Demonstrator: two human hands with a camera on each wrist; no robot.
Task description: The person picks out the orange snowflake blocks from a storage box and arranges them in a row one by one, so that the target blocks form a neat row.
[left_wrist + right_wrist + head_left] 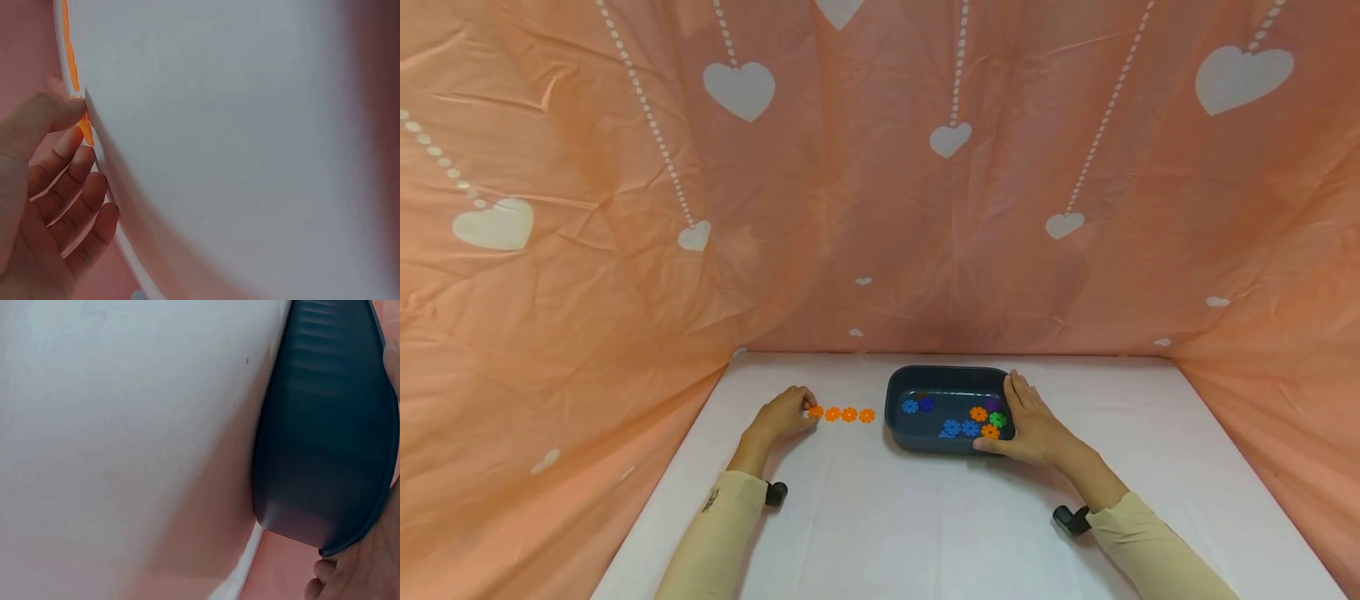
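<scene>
My left hand pinches an orange flower-shaped piece between thumb and fingers, at the left end of a row with several orange pieces on the table. In the left wrist view the thumb and index finger of my hand hold the orange piece at the table surface. My right hand grips the right end of a dark tray, thumb on the near side. Blue, orange, green and purple pieces lie inside it. The right wrist view shows the outer side of the tray beside part of my hand.
The white table reaches back to a peach curtain printed with white hearts, which also hangs along both sides. A dark wrist camera is on the left wrist and another on the right.
</scene>
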